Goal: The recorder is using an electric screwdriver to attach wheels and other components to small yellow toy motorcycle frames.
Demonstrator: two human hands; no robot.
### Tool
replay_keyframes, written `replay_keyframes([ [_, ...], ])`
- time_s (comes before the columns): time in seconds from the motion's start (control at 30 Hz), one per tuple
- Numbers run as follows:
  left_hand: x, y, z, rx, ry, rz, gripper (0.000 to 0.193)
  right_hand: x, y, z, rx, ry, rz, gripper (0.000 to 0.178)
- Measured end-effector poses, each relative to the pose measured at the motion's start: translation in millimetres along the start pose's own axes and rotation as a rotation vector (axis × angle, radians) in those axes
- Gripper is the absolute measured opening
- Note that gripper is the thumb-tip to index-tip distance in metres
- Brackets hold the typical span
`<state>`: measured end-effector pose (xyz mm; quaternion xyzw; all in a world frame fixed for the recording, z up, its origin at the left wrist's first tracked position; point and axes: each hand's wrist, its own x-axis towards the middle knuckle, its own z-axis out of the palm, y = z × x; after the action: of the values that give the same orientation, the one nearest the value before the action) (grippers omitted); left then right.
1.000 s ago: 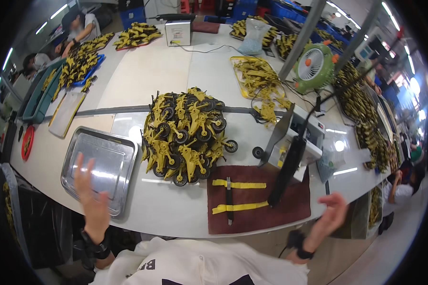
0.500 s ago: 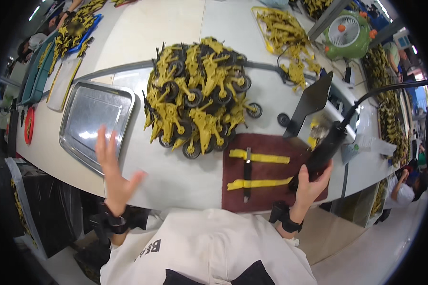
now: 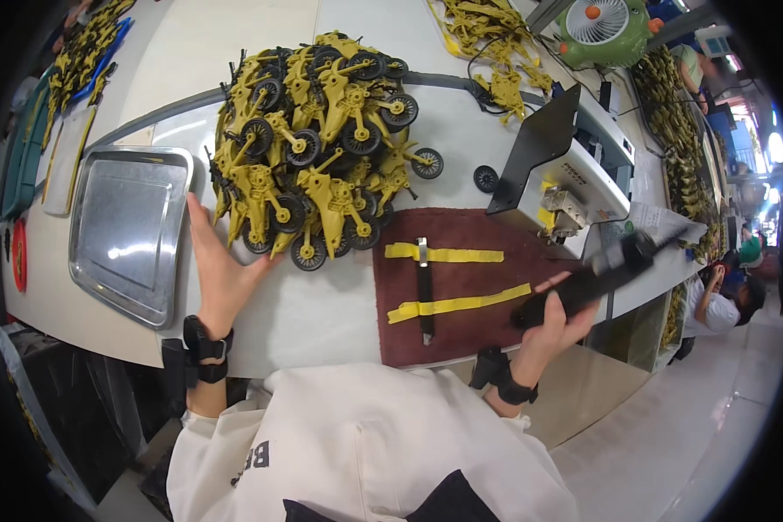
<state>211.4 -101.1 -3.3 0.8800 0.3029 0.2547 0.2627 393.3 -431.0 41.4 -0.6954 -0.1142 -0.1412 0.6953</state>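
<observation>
My left hand (image 3: 224, 277) has its fingers spread between the metal tray (image 3: 83, 228) and a heap of yellow toy motorcycles (image 3: 339, 196) with black wheels. Its thumb reaches the heap's lower left edge; whether it touches is unclear. In my right hand (image 3: 558, 325) lies a black electric screwdriver (image 3: 596, 277), tilted up to the right over the edge of a maroon mat (image 3: 461, 335). Two yellow strips (image 3: 474, 302) cross a black metal-tipped bar (image 3: 424, 283) on that mat.
A white screw feeder (image 3: 598, 193) with a black plate stands right of the mat. A loose black wheel (image 3: 485, 179) lies beside it. Farther back are a green fan (image 3: 596, 33) and more yellow parts (image 3: 487, 43). A person (image 3: 718, 300) sits at the far right.
My left hand has moved to the heap's lower left side. My right hand has tipped the screwdriver lower toward the right. The whole view has shifted a little.
</observation>
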Motion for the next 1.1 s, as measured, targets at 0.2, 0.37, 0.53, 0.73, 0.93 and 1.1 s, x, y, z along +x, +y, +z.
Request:
replay_keyframes([
  [0.2, 18, -20, 9, -0.027, 0.045, -0.032, 0.096, 21, -23, 21, 0.148, 0.182, -0.206, 0.066],
  [0.37, 34, -22, 14, -0.067, 0.11, 0.005, 0.083, 29, -3, 29, 0.116, 0.18, -0.163, 0.06],
  [0.53, 41, -28, 22, -0.125, 0.108, -0.027, 0.075, 20, 1, 35, 0.114, 0.105, -0.103, 0.066],
  [0.73, 48, -23, 29, -0.065, 0.149, 0.022, 0.079, 18, -3, 36, 0.114, -0.01, -0.111, 0.068],
  [0.93, 13, 6, -10, 0.022, -0.055, 0.091, 0.092, 10, -2, 32, 0.102, 0.064, -0.144, 0.065],
  [1.1, 45, 42, -51, -0.032, -0.11, 0.369, 0.093, 3, -1, 28, 0.11, 0.098, -0.228, 0.062],
])
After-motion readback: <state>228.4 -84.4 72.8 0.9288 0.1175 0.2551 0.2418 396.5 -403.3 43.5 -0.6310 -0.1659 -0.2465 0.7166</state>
